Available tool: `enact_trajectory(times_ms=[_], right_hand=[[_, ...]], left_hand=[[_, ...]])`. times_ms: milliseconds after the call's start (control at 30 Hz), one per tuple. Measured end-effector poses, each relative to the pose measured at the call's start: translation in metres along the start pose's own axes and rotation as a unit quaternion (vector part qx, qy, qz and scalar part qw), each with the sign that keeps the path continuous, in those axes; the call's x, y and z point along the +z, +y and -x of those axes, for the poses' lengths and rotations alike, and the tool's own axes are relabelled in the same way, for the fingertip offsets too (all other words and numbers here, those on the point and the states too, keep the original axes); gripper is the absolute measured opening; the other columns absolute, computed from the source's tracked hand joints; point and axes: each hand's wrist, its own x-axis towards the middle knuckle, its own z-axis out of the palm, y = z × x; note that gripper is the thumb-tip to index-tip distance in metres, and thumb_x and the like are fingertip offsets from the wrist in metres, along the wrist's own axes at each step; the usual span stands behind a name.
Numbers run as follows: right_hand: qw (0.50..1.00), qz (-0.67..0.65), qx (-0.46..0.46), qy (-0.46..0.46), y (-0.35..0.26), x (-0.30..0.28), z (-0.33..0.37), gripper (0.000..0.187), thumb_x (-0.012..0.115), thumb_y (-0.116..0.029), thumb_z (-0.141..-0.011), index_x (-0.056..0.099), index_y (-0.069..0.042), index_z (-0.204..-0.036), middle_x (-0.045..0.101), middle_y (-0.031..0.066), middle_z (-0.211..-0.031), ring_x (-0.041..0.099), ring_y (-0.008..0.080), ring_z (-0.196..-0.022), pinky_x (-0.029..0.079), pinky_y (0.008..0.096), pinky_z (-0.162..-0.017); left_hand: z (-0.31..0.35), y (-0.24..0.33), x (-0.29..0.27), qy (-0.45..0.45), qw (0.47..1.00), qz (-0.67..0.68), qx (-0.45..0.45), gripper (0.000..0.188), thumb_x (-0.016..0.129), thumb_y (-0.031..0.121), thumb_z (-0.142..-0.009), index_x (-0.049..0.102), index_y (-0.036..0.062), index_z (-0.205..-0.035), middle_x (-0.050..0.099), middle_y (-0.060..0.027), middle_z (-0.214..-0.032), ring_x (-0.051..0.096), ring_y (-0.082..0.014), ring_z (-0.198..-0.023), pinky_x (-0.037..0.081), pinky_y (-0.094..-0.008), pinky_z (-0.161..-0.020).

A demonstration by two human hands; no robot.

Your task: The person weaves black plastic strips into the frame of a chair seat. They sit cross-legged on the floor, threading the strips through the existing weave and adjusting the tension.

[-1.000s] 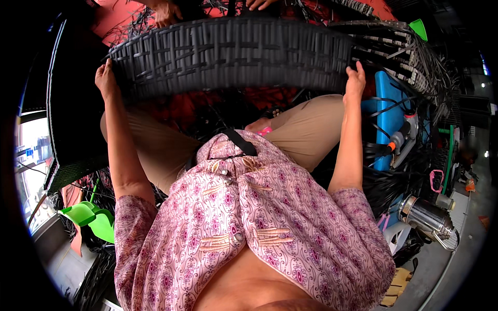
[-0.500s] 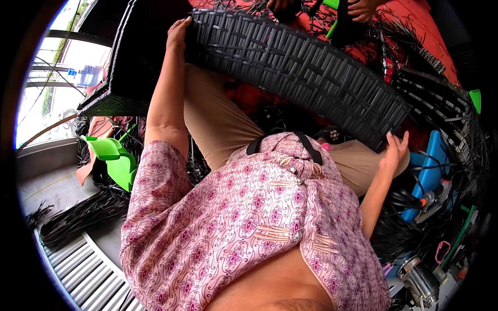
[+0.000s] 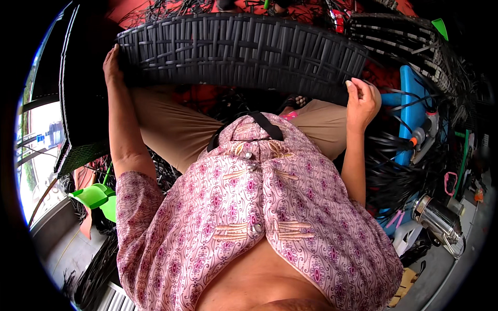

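A long black woven panel [image 3: 238, 52] of flat plastic strips spans the space above my knees, its weave running crosswise. My left hand [image 3: 111, 65] grips its left end, thumb up along the edge, the other fingers hidden. At the lower right corner, my right hand [image 3: 362, 101] is closed with thumb and forefinger against the panel's edge. Whether it also pinches a loose strip cannot be made out.
On the right stand a blue plastic stool [image 3: 407, 119], a hand tool with an orange part [image 3: 417, 137], a steel flask [image 3: 438, 217] and piled black strips [image 3: 386, 155]. A green plastic thing [image 3: 93, 196] is at left. Another woven piece [image 3: 399, 39] lies far right.
My view has shifted, and the panel now lies more level and further left. My right hand's fingers, spread before, have curled in at the corner. The co-worker's hands have left the view.
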Motion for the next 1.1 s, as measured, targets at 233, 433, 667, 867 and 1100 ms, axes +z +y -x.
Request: enact_trajectory(times_ms=[233,433,667,867,1100], right_hand=[[0.999,-0.010,-0.023,-0.038,-0.024,0.038,-0.004,0.023,0.084,-0.016,-0.077,0.070,-0.003,-0.089,0.064,0.0079,-0.084,0.061,0.0212,-0.068,0.052,0.0352,-0.064],[0.993,-0.096,0.027,-0.066,0.007,0.045,-0.013,0.021,0.083,-0.013,-0.078,0.065,-0.003,-0.077,0.062,0.0057,-0.074,0.058,0.0166,-0.066,0.048,0.0324,-0.063],[0.976,-0.183,0.085,-0.077,0.027,0.042,-0.014,0.019,0.080,-0.012,-0.084,0.065,-0.001,-0.079,0.059,-0.0023,-0.071,0.051,0.0068,-0.066,0.045,0.0250,-0.062],[0.971,-0.202,0.093,-0.084,0.027,0.045,-0.014,0.020,0.079,-0.011,-0.086,0.063,-0.001,-0.079,0.056,-0.0032,-0.071,0.049,0.0053,-0.066,0.043,0.0231,-0.062],[0.962,-0.228,0.103,-0.111,0.039,0.043,-0.017,0.017,0.078,-0.009,-0.088,0.063,-0.001,-0.083,0.059,-0.0009,-0.074,0.053,0.0064,-0.068,0.046,0.0223,-0.064]], left_hand=[[0.018,0.006,0.011,0.024,0.999,-0.019,0.010,0.025,0.083,0.020,-0.085,0.073,0.0053,-0.102,0.071,0.0013,-0.092,0.063,-0.0095,-0.082,0.049,-0.0238,-0.077],[0.025,0.007,0.015,0.013,1.000,0.012,0.007,0.015,0.082,0.016,-0.085,0.074,0.0067,-0.095,0.069,0.0042,-0.082,0.060,-0.0063,-0.073,0.048,-0.0227,-0.069],[0.030,0.009,0.024,-0.003,0.999,0.040,0.026,0.016,0.084,0.012,-0.081,0.070,0.0116,-0.087,0.066,0.0052,-0.080,0.059,-0.0066,-0.074,0.046,-0.0221,-0.070],[0.026,0.008,0.014,-0.014,0.999,0.047,0.018,0.014,0.083,0.013,-0.082,0.070,0.0118,-0.086,0.067,0.0046,-0.079,0.059,-0.0070,-0.072,0.046,-0.0225,-0.069],[0.029,0.009,0.008,0.029,0.999,0.021,0.002,0.023,0.075,0.028,-0.090,0.074,0.0066,-0.099,0.075,-0.0049,-0.088,0.068,-0.0151,-0.083,0.047,-0.0327,-0.077]])
